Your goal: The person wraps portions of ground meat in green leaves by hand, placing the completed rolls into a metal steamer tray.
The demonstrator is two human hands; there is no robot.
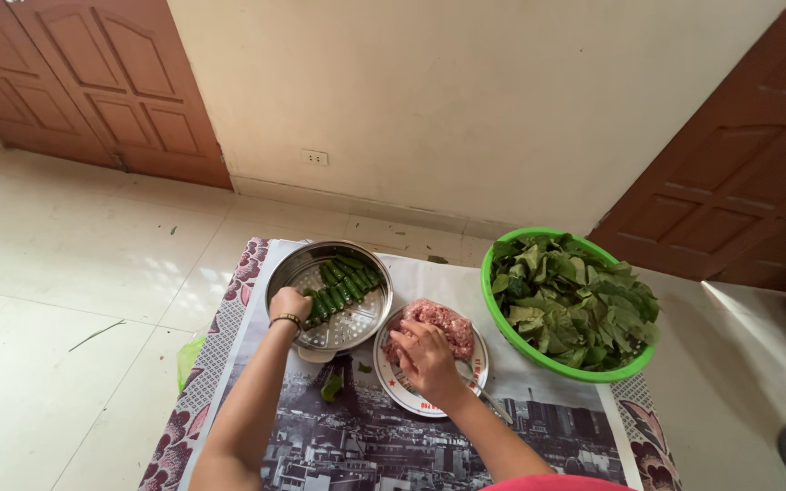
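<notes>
Minced meat (443,320) sits heaped on a white plate (408,393) at the mat's (366,445) middle; our right hand (425,356) presses into it, fingers spread. Our left hand (289,303), fingers curled together, sets a leaf roll (317,307) in the metal steamer tray (307,264). A green basket of leaves (570,300) stands at the mat's right edge.

Steamer tray (295,269), plate (408,393) and basket (495,314) crowd the mat's far edge.

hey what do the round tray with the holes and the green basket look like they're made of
The perforated round tray looks like metal, probably stainless steel: silvery grey, shiny rim, rows of small punched holes. The green basket holding the leaves looks like plastic: a uniform bright green with a smooth, slightly glossy moulded rim. Neither can be confirmed by look alone.
</notes>
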